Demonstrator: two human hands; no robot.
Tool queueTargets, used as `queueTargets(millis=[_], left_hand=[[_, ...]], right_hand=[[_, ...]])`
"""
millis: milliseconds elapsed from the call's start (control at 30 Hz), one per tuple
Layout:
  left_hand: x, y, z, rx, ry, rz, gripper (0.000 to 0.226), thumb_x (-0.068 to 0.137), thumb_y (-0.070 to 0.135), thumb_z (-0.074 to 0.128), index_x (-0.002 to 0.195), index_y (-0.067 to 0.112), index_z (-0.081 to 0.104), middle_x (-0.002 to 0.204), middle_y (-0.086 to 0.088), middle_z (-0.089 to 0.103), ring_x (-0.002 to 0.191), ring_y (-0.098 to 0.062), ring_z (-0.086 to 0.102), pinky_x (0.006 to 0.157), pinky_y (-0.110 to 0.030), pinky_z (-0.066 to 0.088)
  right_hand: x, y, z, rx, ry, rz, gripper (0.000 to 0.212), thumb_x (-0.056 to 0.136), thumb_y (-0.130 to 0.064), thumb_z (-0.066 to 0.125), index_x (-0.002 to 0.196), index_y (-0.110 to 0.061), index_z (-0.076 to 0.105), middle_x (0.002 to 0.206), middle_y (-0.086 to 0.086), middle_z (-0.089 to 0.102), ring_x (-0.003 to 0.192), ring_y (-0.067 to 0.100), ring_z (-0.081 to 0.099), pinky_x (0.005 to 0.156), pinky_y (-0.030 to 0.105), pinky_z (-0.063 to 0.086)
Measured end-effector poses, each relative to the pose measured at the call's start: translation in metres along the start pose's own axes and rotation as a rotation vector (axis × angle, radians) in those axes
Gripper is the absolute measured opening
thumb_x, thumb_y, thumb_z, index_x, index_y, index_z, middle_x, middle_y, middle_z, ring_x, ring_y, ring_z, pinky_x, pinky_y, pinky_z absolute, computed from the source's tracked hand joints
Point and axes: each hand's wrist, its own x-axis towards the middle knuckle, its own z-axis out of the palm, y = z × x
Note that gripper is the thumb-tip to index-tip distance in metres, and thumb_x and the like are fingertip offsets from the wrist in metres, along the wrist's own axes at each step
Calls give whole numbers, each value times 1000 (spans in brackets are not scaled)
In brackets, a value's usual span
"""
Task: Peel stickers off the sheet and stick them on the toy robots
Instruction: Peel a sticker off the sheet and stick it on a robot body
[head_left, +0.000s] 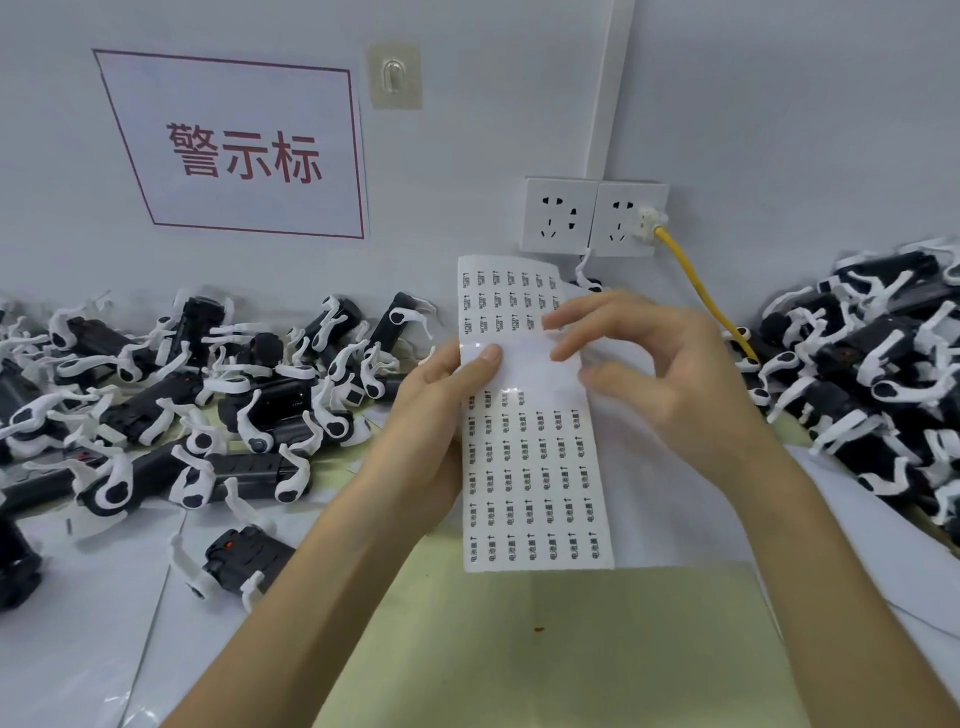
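Sticker sheet held up over the table, a peel about to start.

The pale yellow-green table (571, 649) carries heaps of black-and-white plastic toy robots along its left edge (156, 415) and right edge (872, 374). Above its middle, toward the back edge, hangs the long white sheet (535, 467) of small printed stickers (524, 447). The left hand (431, 415) clamps the sheet's left margin, with the thumb (485, 358) on the front and the fingers behind. The right hand (675, 374) curls at the right margin, its blurred fingertips (558, 319) on the bare band where stickers are gone. Whether they pinch a sticker cannot be told. The next stickers lie just above and below those fingertips. The likely risks are that the limp sheet buckles under a one-sided hold, and that a lifted sticker folds onto itself or clings to a finger.
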Motion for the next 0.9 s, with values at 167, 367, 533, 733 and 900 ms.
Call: queueTargets(millis=[167,367,533,733,900], left_hand=[[0,-27,9,-10,-134,-169,21,102,12,56,121,12,65,105,-9,77,86,-23,75,74,-37,63],[-4,-65,11,715,-93,-271,65,97,28,70,152,29,35,149,5,52,117,-10,65,83,-21,57],[-3,-42,20,514,26,85,23,101,17,62,123,24,64,120,6,74,106,-13,72,91,-33,60],[-8,-13,19,341,28,173,19,101,21,61,113,20,76,109,2,78,92,-12,74,72,-18,55],[-9,-10,17,361,35,180,15,97,21,67,103,24,79,104,0,79,92,-13,74,74,-20,57]], right_hand=[[5,-3,-18,176,132,21,31,85,6,59,78,-17,78,86,-3,79,91,8,73,85,14,51],[7,1,-27,231,141,96,40,86,7,57,75,-23,82,82,1,78,83,13,75,81,18,55],[8,1,-21,202,95,162,45,91,12,52,80,-19,82,84,1,79,84,12,76,82,17,56],[5,-1,-15,112,24,212,36,98,3,53,103,-19,80,84,0,78,91,9,74,89,17,55],[3,-3,-11,54,-16,206,27,94,-7,70,109,-28,76,88,-2,79,88,11,74,82,17,55]])
